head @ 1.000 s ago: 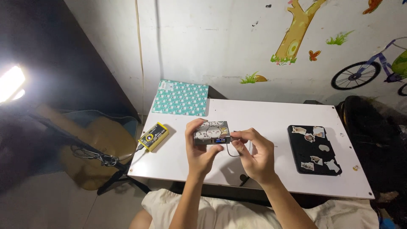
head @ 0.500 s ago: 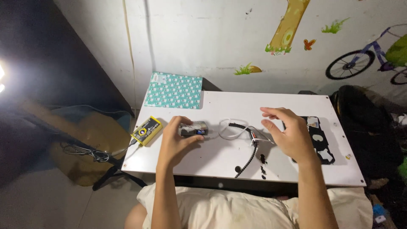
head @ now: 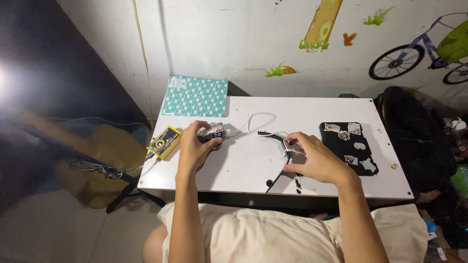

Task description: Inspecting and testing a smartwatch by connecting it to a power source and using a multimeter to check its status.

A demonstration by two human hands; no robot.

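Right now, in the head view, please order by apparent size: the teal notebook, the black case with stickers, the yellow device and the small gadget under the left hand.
1. Teal notebook and black case: they look alike, so I do not rank them.
2. Yellow device.
3. Small gadget, partly covered by the left hand.

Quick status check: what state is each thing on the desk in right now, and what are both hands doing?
Left hand: gripping small grey device, flat on white desk.
Right hand: pinching cable bundle.
White cable: looped, runs to device.
Yellow gadget: lying flat, untouched.
Black case: closed, flat.
Teal notebook: closed.
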